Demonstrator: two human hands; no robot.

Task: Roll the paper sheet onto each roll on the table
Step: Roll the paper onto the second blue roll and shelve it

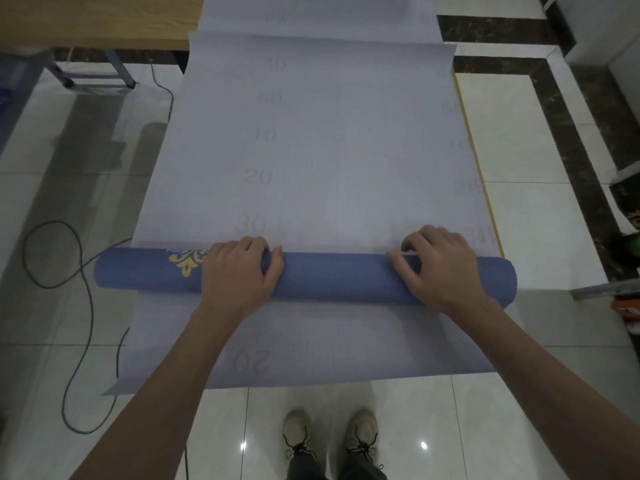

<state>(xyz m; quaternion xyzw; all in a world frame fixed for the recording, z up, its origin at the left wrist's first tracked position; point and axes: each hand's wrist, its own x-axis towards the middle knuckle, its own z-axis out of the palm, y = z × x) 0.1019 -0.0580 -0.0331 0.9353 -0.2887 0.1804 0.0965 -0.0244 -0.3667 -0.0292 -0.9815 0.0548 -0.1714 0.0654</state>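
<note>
A blue roll [332,277] with a yellow ornament near its left end lies crosswise on a long pale paper sheet [322,150] printed with faint numbers. My left hand [242,271] lies over the roll left of its middle, fingers curled over the top. My right hand [440,268] covers the roll toward its right end, fingertips curled at the far side where roll meets sheet. A loose end of the sheet hangs over the near table edge below the roll.
The sheet covers a narrow table whose yellowish edge [481,174] shows on the right. A black cable [83,271] loops on the tiled floor at left. A wooden desk [97,19] stands far left. My shoes [329,441] are below.
</note>
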